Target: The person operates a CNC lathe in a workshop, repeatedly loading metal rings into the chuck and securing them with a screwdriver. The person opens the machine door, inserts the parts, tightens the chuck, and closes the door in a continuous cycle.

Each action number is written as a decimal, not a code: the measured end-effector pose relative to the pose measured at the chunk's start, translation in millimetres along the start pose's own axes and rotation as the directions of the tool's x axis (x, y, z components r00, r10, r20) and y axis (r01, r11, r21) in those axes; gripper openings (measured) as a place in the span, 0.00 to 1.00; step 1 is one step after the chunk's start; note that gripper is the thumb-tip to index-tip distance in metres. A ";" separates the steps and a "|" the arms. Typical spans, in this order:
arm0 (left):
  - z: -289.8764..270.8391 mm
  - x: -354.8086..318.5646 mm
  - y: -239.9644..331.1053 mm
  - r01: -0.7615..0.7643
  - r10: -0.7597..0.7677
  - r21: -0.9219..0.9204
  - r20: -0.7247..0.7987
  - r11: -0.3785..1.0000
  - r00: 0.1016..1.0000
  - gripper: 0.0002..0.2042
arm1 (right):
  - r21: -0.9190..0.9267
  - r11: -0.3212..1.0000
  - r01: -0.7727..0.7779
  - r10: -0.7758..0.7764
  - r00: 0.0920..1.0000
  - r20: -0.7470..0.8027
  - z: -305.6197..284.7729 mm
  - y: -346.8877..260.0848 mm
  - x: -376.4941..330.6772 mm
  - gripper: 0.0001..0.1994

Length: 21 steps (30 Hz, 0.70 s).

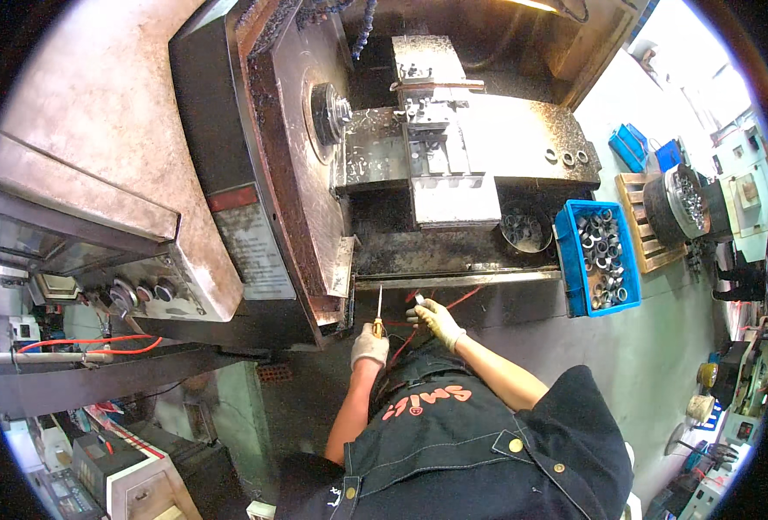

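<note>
In front of the lathe's lower edge, my left hand (pixel 369 348), in a pale work glove, is closed round the yellow handle of a slim tool (pixel 379 324). Its thin shaft points up and away from me; whether it is a screwdriver or a file I cannot tell. My right hand (pixel 439 323), gloved as well, pinches a small metal ring (pixel 419 300) at its fingertips. The ring and the tool are apart. Beyond both hands stands the lathe, with its chuck (pixel 330 114) at the left and its tool carriage (pixel 453 165) in the middle.
A blue crate (pixel 632 276) full of metal rings stands right of my hands. Several rings (pixel 567 159) sit on the lathe bed, and a round pan (pixel 527 232) lies below it. A control panel (pixel 146 293) juts out left. A wooden pallet (pixel 634 195) is farther right.
</note>
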<state>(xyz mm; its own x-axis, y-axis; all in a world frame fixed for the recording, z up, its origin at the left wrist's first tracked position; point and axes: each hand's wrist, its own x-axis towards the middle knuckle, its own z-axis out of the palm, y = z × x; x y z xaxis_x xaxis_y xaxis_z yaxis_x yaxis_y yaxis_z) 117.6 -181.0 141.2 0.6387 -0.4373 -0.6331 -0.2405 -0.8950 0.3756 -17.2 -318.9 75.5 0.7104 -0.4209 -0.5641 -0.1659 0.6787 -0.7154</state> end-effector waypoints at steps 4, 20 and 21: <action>7.0 17.8 2.3 0.019 -0.021 0.028 0.071 0.999 0.997 0.17 | 0.023 1.000 0.000 0.000 1.000 -0.008 0.2 2.2 -5.2 0.13; -4.1 90.6 56.9 -0.145 0.105 -0.221 -0.181 0.964 0.978 0.13 | -0.166 0.971 0.169 -0.176 0.984 -0.027 -6.1 -57.9 31.4 0.10; -8.0 90.2 64.6 -0.138 0.105 -0.203 -0.165 0.969 0.981 0.13 | -0.167 0.971 0.174 -0.177 0.984 -0.004 -5.4 -69.0 34.5 0.10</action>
<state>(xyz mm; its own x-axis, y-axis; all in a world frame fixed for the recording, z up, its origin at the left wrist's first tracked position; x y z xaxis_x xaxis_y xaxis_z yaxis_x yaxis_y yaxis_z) 165.5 -277.6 113.8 0.7220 -0.5081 -0.4696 -0.1729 -0.7897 0.5886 15.2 -383.4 103.2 0.7256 -0.5368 -0.4306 -0.1519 0.4853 -0.8611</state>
